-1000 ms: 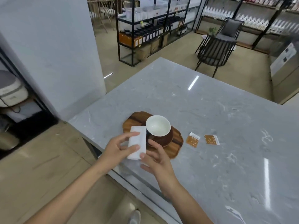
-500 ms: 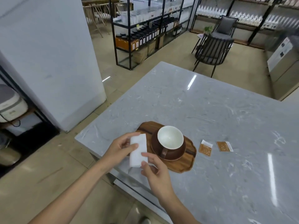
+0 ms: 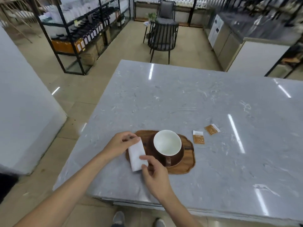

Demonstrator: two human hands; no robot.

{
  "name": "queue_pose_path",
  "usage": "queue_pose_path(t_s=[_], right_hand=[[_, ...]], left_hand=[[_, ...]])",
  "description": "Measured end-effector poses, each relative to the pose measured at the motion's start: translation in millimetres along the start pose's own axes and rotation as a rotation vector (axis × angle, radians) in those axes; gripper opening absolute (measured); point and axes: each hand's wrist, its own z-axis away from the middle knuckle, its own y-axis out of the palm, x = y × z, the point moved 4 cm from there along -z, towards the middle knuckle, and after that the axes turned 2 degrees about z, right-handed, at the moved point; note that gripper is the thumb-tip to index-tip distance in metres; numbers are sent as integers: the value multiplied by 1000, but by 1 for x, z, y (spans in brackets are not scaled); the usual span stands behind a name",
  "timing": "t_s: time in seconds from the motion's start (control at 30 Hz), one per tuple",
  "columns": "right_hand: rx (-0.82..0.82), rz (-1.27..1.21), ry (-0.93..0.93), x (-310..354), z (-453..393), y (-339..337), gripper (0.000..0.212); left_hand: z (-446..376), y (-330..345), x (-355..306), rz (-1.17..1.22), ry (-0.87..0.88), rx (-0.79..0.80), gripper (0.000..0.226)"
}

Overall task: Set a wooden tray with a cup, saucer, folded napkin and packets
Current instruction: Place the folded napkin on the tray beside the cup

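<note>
Both hands are on the folded white paper napkin (image 3: 137, 154) at the left end of the dark oval wooden tray (image 3: 188, 163). The left hand (image 3: 120, 145) pinches its far end, the right hand (image 3: 154, 174) pinches the near end. The brown cup with white inside (image 3: 168, 145) sits on its brown saucer (image 3: 177, 158) on the tray. Two small orange packets (image 3: 198, 137) lie on the grey marble counter (image 3: 196, 99) just right of the tray.

Packets (image 3: 198, 137) print too small; napkin (image 3: 137, 155) hides tray's (image 3: 186, 166) left edge.
</note>
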Motion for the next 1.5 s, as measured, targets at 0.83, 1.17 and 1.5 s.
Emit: queue_pose_path(t_s=[0.83,1.17,1.5], right_hand=[[-584,756,-49,-6,9,66,33],[-610,765,-19,-15,-3,72,37],[-628,768,-68,-17,-1,68,35]], left_hand=[[-25,0,26,-710,765,302,51],[-30,3,24,-816,732,343,55],[-29,8,28,-839,746,330,54]])
